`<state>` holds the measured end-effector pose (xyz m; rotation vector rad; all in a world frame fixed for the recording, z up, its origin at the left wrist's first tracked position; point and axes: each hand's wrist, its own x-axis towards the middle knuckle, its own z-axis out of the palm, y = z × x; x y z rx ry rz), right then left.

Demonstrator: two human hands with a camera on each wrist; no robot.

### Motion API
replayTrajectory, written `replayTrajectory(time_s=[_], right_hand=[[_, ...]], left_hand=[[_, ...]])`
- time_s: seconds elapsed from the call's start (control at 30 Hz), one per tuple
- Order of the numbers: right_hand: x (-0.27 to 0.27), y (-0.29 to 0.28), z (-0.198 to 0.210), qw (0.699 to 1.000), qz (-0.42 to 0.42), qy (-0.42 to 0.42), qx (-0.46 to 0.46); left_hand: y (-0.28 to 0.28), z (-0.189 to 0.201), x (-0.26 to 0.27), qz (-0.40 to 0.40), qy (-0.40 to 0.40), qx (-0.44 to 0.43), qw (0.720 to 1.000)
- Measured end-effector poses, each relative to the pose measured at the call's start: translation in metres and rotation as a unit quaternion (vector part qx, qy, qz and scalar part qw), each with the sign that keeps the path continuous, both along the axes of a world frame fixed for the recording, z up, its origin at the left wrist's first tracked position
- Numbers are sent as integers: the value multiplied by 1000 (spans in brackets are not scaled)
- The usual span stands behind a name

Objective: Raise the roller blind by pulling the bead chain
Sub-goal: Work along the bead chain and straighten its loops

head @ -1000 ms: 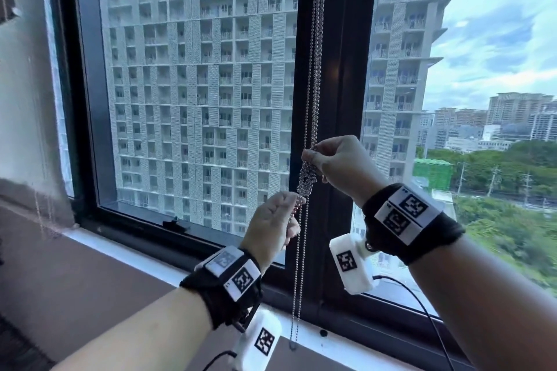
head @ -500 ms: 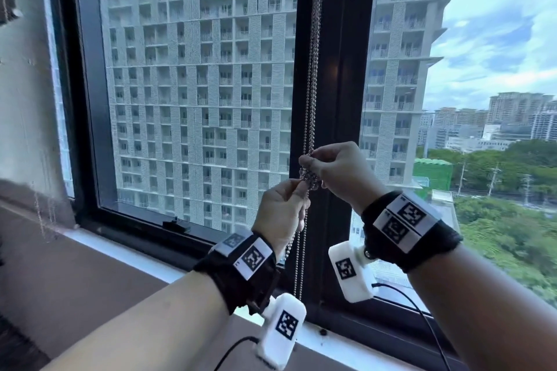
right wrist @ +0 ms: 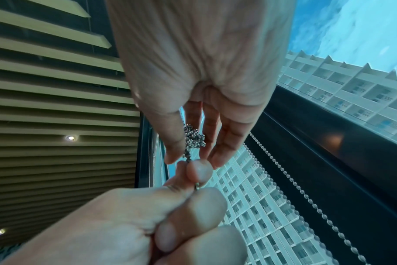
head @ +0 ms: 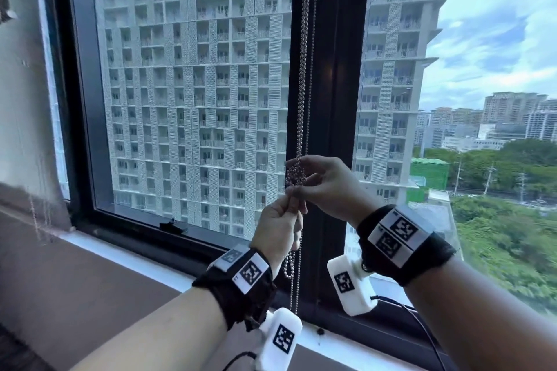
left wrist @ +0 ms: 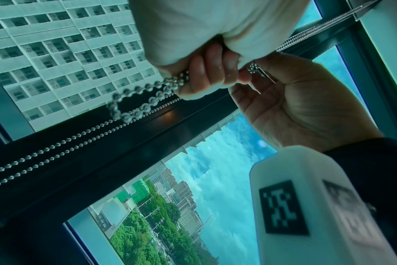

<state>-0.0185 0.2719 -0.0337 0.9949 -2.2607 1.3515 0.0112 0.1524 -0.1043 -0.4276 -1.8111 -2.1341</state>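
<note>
A silver bead chain hangs down the black window mullion, bunched into a knotted tangle at hand height. My right hand pinches that tangle between thumb and fingertips. Directly below, my left hand grips the chain, its fingers curled round it. A short loop of chain hangs out of the left fist, and two thinner strands run on down toward the sill. The blind itself is out of view.
The window glass and dark frame stand right behind the hands. A white sill runs below. A small black latch sits on the lower frame. A slatted ceiling with spotlights is overhead.
My left hand has climbed the chain to just beneath the right hand. The right hand has sunk a little, keeping hold of the tangle.
</note>
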Motion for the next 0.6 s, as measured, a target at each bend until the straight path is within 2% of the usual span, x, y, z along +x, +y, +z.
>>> replayTrajectory(time_s=[0.2,0.37,0.47,0.6], right_hand=[[-6,-6,-10,999,-19,26,-20],[-2,-8,-10,999,-36,25,-32],[-5,-9,-12,998,-36,7,-45],[-9,-11,-12,997,-63,26,-40]], left_hand=[[-2,-2,-12,-11,-9,12,1000],[-5,1,-14,14,2,-23,1000],[-8,3,-18,47,6,-64,997],[-13,8,-22,86,4,-132,988]])
